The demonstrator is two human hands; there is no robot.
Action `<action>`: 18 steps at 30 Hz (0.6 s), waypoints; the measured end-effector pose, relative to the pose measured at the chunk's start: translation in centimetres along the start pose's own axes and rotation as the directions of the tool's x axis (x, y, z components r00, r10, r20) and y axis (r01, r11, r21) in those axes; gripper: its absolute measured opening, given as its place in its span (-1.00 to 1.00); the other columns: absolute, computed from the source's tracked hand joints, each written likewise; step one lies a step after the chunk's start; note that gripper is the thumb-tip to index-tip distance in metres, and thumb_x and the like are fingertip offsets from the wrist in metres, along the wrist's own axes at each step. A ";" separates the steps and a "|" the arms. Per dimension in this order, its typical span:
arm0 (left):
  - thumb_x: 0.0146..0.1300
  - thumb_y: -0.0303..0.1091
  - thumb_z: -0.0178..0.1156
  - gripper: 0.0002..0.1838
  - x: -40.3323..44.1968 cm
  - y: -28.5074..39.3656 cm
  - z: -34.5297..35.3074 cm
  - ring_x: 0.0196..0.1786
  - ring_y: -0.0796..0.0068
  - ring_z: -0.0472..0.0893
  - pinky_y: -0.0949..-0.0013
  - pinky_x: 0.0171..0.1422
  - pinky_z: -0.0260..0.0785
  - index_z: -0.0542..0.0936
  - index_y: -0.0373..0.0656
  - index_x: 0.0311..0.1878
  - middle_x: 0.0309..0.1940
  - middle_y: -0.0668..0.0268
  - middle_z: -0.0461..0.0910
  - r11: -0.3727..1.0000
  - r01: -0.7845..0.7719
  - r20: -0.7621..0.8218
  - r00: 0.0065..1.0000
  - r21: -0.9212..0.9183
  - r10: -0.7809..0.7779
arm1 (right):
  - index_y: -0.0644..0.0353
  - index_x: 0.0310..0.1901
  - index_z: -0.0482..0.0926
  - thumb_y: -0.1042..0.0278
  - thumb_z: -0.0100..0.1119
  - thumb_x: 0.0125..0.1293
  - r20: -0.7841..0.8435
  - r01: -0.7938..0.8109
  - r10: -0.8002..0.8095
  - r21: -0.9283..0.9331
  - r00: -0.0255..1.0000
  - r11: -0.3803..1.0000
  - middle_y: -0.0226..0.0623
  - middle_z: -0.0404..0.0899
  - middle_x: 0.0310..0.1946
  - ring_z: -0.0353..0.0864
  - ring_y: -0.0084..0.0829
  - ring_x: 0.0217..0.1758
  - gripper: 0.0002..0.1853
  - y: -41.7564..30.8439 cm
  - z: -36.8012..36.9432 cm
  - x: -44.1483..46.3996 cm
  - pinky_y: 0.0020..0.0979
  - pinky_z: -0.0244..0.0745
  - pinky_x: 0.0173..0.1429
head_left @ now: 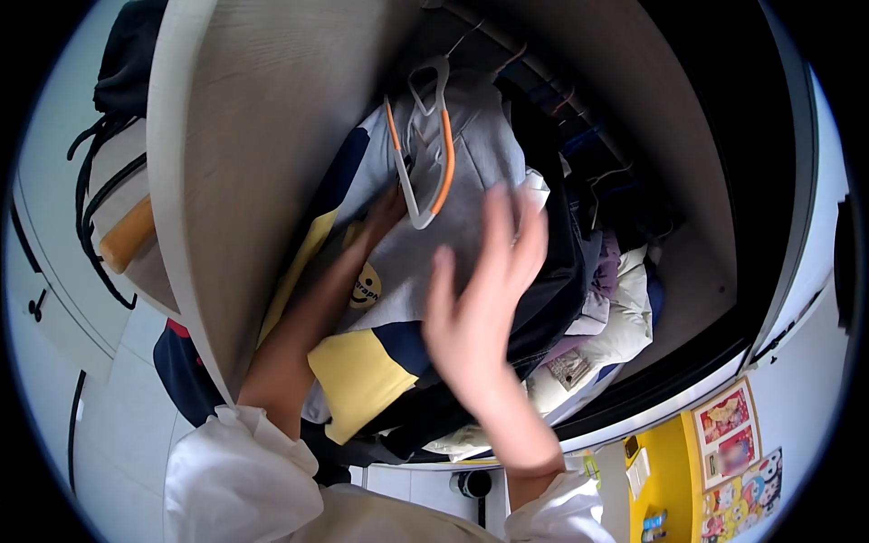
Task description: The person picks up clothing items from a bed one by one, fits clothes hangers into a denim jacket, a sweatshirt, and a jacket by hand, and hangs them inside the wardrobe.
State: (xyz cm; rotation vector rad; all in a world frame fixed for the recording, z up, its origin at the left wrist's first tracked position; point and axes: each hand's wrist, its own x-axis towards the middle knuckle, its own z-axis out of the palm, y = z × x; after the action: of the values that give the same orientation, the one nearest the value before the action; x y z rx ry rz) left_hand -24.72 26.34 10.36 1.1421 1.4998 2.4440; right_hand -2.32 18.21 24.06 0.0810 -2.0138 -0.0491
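Observation:
A grey sweatshirt with yellow and navy parts and a smiley print hangs in an open wardrobe. In front of its neck is a white and orange hanger, hooked at the top near the rail. My left hand reaches in at the sweatshirt's left side, its fingers mostly hidden by the cloth and hanger. Blurred by motion, my right hand is in front of the sweatshirt's right half with its fingers spread and nothing held.
Dark clothes hang behind, with a cream padded garment lower right. The wardrobe door stands at left, a black bag beyond it. A yellow shelf unit is at lower right.

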 end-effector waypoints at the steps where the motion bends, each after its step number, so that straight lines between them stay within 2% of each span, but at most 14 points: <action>1: 0.32 -0.16 0.07 -0.59 -0.2 0.0 -0.4 -0.03 0.28 0.49 0.34 0.10 0.27 0.43 -0.18 0.14 -0.05 0.14 0.53 1.000 -0.011 -0.016 1.000 -0.004 0.011 | 0.31 0.14 0.34 0.61 0.12 0.08 0.067 0.053 -0.053 0.016 0.996 0.998 -0.04 0.41 0.04 0.33 -0.11 0.21 -0.48 -1.3 -0.5 -1.8 -0.23 0.22 0.27; 2: 0.32 -0.16 0.07 -0.59 -0.9 -0.3 -1.1 -0.03 0.29 0.50 0.35 0.09 0.28 0.43 -0.19 0.13 -0.06 0.14 0.53 1.000 -0.027 -0.044 0.999 -0.003 0.027 | 0.29 0.11 0.38 0.62 0.13 0.03 0.183 0.047 -0.084 0.200 0.980 0.979 -0.04 0.39 0.05 0.33 -0.08 0.20 -0.49 -1.8 -0.4 -3.8 -0.18 0.21 0.27; 4: 0.32 -0.16 0.07 -0.60 -2.6 -0.5 -2.3 -0.04 0.29 0.50 0.37 0.08 0.30 0.44 -0.21 0.12 -0.07 0.14 0.54 0.995 -0.070 -0.176 0.981 0.068 0.081 | 0.26 0.02 0.44 0.62 0.14 0.00 0.412 -0.093 -0.055 0.330 0.910 0.939 -0.10 0.37 0.07 0.34 -0.09 0.19 -0.55 -2.7 0.6 -6.3 -0.06 0.14 0.28; 5: 0.33 -0.17 0.05 -0.59 -3.5 -0.4 -3.0 0.00 0.22 0.49 0.33 0.14 0.28 0.43 -0.20 0.14 -0.03 0.09 0.52 0.981 -0.075 -0.296 0.947 0.179 0.126 | 0.23 0.00 0.49 0.54 0.16 0.04 0.432 -0.060 -0.060 0.257 0.900 0.965 -0.15 0.37 0.10 0.30 -0.10 0.22 -0.60 -3.0 1.1 -6.9 0.02 0.05 0.33; 6: 0.33 -0.19 0.03 -0.59 -4.9 0.5 -3.7 0.05 0.14 0.49 0.29 0.19 0.27 0.43 -0.20 0.16 0.01 0.04 0.51 0.956 -0.066 -0.404 0.896 0.288 0.183 | 0.22 0.01 0.49 0.49 0.15 0.06 0.456 -0.003 -0.078 0.173 0.886 0.985 -0.16 0.37 0.11 0.28 -0.11 0.25 -0.60 -3.2 1.3 -7.2 0.02 0.04 0.35; 9: 0.36 -0.12 -0.07 -0.52 -9.0 2.6 -6.3 0.21 0.05 0.41 0.22 0.32 0.18 0.38 -0.19 0.24 0.13 -0.02 0.45 0.858 0.167 -0.481 0.870 0.485 0.103 | 0.20 0.04 0.49 0.34 0.14 0.12 0.533 0.137 -0.100 -0.029 0.840 0.990 -0.17 0.35 0.16 0.22 -0.14 0.31 -0.59 -3.4 1.9 -7.7 0.02 -0.01 0.39; 12: 0.38 -0.05 -0.13 -0.45 -9.7 -1.2 -7.6 0.32 0.05 0.31 0.23 0.41 0.08 0.32 -0.20 0.30 0.23 -0.04 0.36 0.878 0.369 -0.399 0.887 0.305 -0.233 | 0.19 0.07 0.49 0.25 0.11 0.16 0.579 0.178 -0.078 -0.118 0.812 0.977 -0.18 0.33 0.20 0.18 -0.16 0.35 -0.57 -2.6 2.9 -8.3 0.03 -0.07 0.41; 13: 0.37 0.03 -0.15 -0.37 -9.2 -2.3 -8.3 0.37 0.04 0.23 0.23 0.44 0.03 0.25 -0.24 0.34 0.30 -0.03 0.28 0.865 0.334 -0.316 0.923 0.375 -0.219 | 0.19 0.07 0.49 0.24 0.11 0.16 0.577 0.186 -0.072 -0.140 0.814 0.972 -0.19 0.33 0.20 0.18 -0.17 0.35 -0.57 -2.0 3.5 -8.5 0.04 -0.07 0.41; 16: 0.35 0.08 -0.13 -0.31 -6.4 -7.2 -8.7 0.37 0.06 0.25 0.25 0.45 -0.01 0.22 -0.30 0.34 0.29 -0.04 0.29 0.867 0.359 -0.391 0.895 0.346 -0.215 | 0.18 0.08 0.49 0.22 0.10 0.18 0.580 0.206 -0.066 -0.180 0.812 0.962 -0.22 0.32 0.23 0.17 -0.19 0.36 -0.57 -1.1 4.2 -8.9 0.03 -0.07 0.41; 18: 0.33 0.06 -0.05 -0.30 -4.7 -10.5 -8.6 0.35 0.10 0.29 0.26 0.43 0.03 0.22 -0.29 0.35 0.27 -0.03 0.32 0.939 0.291 -0.377 0.903 0.184 -0.206 | 0.17 0.08 0.49 0.20 0.09 0.19 0.595 0.220 -0.062 -0.197 0.801 0.955 -0.23 0.32 0.24 0.17 -0.19 0.37 -0.57 -0.9 4.1 -8.9 0.02 -0.07 0.40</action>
State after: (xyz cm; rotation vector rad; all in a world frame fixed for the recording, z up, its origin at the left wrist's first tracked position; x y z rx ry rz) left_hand -29.89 23.55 -2.73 0.4953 1.9403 2.4269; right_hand -2.17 18.00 14.27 0.0544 -2.5986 -0.4879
